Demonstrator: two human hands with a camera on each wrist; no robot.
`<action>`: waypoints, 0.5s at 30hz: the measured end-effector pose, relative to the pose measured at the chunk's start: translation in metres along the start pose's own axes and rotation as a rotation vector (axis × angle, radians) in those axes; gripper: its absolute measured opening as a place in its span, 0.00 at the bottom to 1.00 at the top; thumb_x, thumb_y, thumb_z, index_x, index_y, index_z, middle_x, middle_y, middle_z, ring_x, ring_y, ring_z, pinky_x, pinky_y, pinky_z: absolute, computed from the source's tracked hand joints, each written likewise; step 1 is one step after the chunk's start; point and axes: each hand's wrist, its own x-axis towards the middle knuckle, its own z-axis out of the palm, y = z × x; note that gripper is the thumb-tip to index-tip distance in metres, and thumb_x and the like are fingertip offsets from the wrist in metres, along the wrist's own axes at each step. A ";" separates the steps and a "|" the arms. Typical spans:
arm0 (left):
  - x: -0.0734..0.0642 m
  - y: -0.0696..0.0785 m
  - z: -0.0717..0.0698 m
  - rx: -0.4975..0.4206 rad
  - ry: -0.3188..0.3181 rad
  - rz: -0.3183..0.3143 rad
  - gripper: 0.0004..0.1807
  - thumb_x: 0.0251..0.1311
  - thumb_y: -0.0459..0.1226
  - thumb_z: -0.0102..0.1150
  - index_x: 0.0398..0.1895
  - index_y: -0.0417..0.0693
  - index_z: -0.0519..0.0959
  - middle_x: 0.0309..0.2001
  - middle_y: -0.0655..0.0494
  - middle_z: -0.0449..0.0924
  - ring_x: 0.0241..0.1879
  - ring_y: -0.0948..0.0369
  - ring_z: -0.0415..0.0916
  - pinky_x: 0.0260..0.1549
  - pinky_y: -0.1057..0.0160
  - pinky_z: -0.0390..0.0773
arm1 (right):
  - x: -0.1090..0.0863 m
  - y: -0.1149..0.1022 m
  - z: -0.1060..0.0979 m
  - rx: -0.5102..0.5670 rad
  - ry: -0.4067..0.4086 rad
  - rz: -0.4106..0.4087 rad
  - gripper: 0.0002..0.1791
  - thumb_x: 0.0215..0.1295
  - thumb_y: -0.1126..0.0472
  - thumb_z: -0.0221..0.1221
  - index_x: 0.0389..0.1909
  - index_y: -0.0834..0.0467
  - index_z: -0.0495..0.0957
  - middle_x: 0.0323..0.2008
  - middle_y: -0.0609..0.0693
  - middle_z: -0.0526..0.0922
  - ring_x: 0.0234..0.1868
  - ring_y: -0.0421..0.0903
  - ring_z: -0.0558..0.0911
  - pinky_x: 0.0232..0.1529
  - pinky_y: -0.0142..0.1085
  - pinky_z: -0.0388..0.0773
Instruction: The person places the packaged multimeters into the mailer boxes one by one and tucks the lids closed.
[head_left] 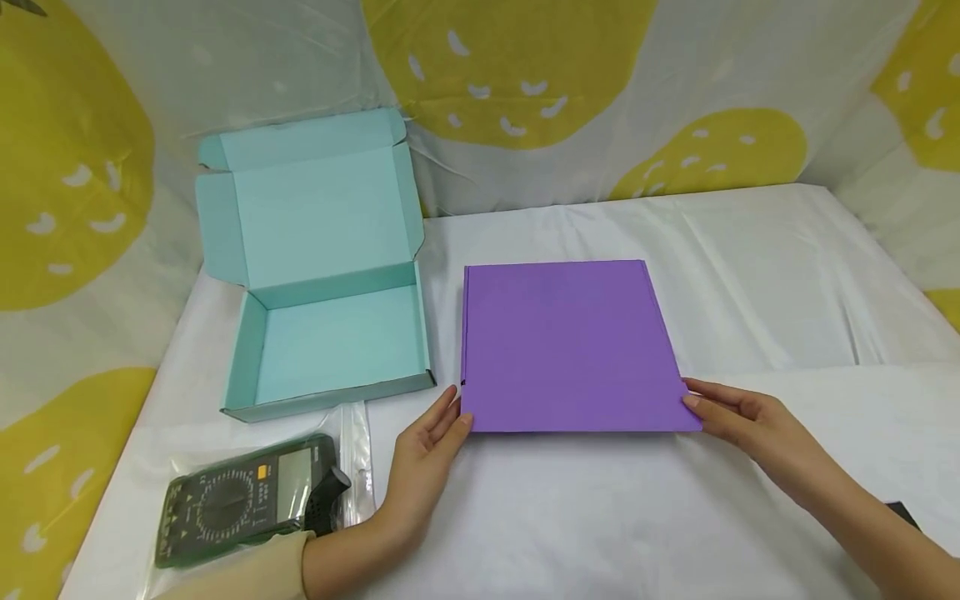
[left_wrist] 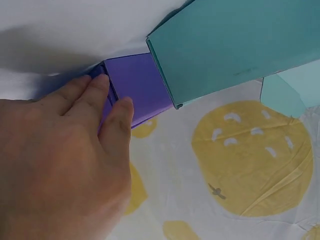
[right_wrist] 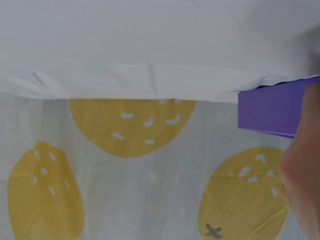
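Note:
A purple cardboard box with its lid down lies on the white-covered table. At its front left corner is my left hand, thumb on the front edge and fingers along the side. My right hand grips the front right corner between thumb and fingers. Close up, the left wrist view has the left hand holding the corner of the purple box. Only part of the right hand shows in the right wrist view, beside the purple box; its fingertips are out of sight there.
Left of the purple box stands an open teal cardboard box, lid raised, nothing inside. In front of it a multimeter lies in a clear plastic bag, near the left forearm. A dark object shows partly behind the right forearm.

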 end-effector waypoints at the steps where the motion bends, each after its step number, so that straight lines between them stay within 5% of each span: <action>1: 0.000 0.000 0.000 -0.014 0.009 0.000 0.31 0.61 0.42 0.54 0.65 0.40 0.60 0.65 0.51 0.61 0.64 0.59 0.59 0.58 0.66 0.64 | 0.000 0.000 0.000 0.031 -0.009 -0.013 0.29 0.68 0.50 0.47 0.66 0.61 0.58 0.52 0.33 0.75 0.48 0.25 0.74 0.43 0.19 0.71; 9: 0.000 -0.001 0.001 -0.043 0.027 0.000 0.28 0.61 0.40 0.54 0.63 0.40 0.64 0.62 0.51 0.66 0.62 0.59 0.63 0.56 0.69 0.65 | 0.002 0.003 0.001 0.194 -0.120 -0.038 0.32 0.69 0.56 0.46 0.64 0.74 0.52 0.52 0.33 0.73 0.49 0.35 0.78 0.47 0.19 0.70; 15: -0.003 -0.001 0.002 -0.044 0.038 -0.001 0.27 0.60 0.41 0.55 0.61 0.41 0.66 0.59 0.50 0.70 0.59 0.61 0.68 0.54 0.70 0.68 | 0.002 0.009 -0.003 0.245 -0.147 -0.025 0.21 0.70 0.59 0.45 0.60 0.64 0.64 0.48 0.37 0.78 0.47 0.41 0.80 0.47 0.21 0.72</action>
